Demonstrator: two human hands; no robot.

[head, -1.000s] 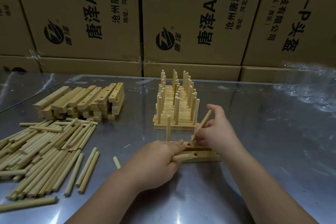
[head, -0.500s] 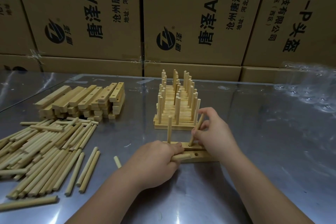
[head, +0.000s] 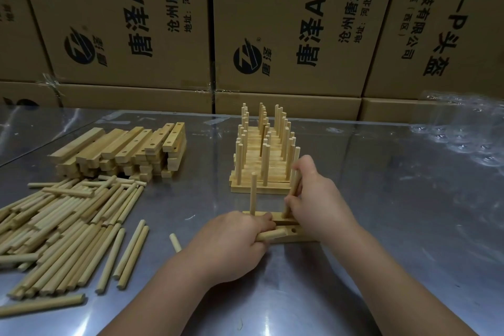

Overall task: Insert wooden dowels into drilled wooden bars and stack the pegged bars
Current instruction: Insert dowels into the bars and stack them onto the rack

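Observation:
A drilled wooden bar (head: 293, 233) lies on the metal table in front of me. One dowel (head: 253, 194) stands upright in its left hole. My right hand (head: 319, 202) grips a second dowel (head: 291, 200), its lower end in the bar's middle hole. My left hand (head: 234, 245) rests on the bar's left end and holds a spare dowel (head: 272, 234) lying sideways. Behind the bar stands the stack of pegged bars (head: 263, 155) with several upright dowels.
A pile of loose dowels (head: 62, 229) covers the left of the table, with a stack of unpegged drilled bars (head: 122, 153) behind it. One short dowel piece (head: 175, 242) lies near my left wrist. Cardboard boxes (head: 286, 22) wall off the back. Clear plastic film (head: 463, 131) lies at the right.
My right hand has brought the slanted dowel down and more upright, its tip now in the bar's middle hole. My left hand has stayed on the bar.

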